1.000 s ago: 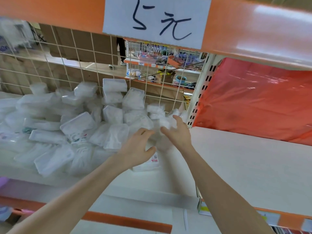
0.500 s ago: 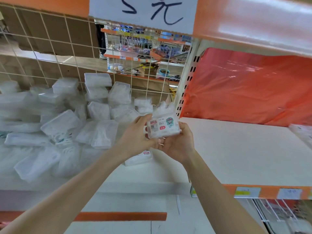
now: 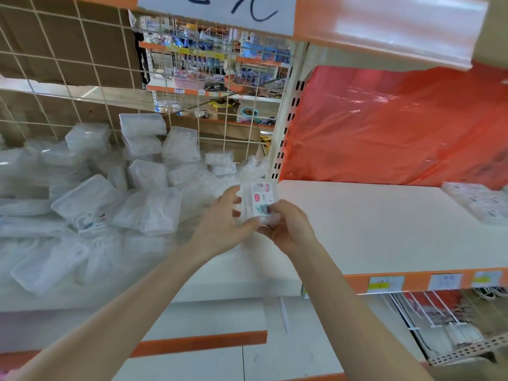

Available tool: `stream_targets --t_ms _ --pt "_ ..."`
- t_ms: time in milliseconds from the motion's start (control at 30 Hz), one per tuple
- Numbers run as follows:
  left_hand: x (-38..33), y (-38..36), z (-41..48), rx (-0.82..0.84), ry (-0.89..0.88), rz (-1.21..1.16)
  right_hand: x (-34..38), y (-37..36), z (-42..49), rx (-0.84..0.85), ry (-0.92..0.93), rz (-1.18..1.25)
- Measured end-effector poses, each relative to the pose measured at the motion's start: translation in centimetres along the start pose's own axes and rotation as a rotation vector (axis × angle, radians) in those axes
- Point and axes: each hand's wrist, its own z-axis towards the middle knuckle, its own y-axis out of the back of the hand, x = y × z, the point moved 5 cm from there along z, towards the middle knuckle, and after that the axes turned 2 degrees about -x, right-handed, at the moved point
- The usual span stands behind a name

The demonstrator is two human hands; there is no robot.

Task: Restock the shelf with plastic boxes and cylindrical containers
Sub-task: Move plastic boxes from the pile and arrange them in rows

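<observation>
A: Far left?
B: Pile (image 3: 90, 199) of clear boxes on shelf (image 3: 384, 229).
A: Grips?
B: Left grip (image 3: 220, 224) and right grip (image 3: 288, 229) both grasp one labelled box (image 3: 261, 199), above the shelf, near post (image 3: 286, 133). Stack (image 3: 478, 202) far right.

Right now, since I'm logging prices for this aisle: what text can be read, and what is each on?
On the paper sign taped to the upper shelf edge: handwritten black strokes, cut off by the frame's top, unreadable.
On the held plastic box: label with a pink patch, print too blurred.
On the shelf-edge tags: too small.
On the boxes at far right: blurred.
Nothing can be quoted.
</observation>
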Motion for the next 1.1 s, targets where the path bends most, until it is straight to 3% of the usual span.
stream_targets --t_ms 100,200,367,467,567,700,800,967,1100 --pt "0.0 -1.0 -0.8 0.015 0.001 -0.063 -1.6 -0.7 -0.4 -0.062 -0.035 0.072" --pt "0.1 -0.9 -1.0 -0.026 0.023 0.057 -2.0 -1.5 -0.8 -0.060 -0.032 0.056" --pt "-0.5 0.5 -1.0 -0.074 -0.104 0.182 -1.5 -1.4 -1.2 0.038 -0.028 -0.329" --pt "0.0 1.3 -1.0 -0.005 -0.087 0.180 -0.4 -0.4 -1.1 0.076 0.082 -0.428" --pt "0.7 1.7 -1.0 0.098 -0.094 0.201 0.9 0.0 -1.5 0.247 0.273 -0.748" --pt "0.9 1.1 -1.4 0.217 -0.146 0.194 1.2 0.0 -2.1 0.403 0.355 -1.058" --pt "1.5 0.8 -1.8 0.140 -0.156 0.312 1.4 1.0 -1.8 0.250 0.419 -1.156" --pt "4.5 0.4 -2.4 0.124 -0.027 0.772 1.0 4.2 -1.7 -0.054 0.485 -1.247" --pt "5.6 -0.1 -3.2 0.155 0.074 0.794 0.3 6.8 -1.7 -0.178 0.423 -1.391"
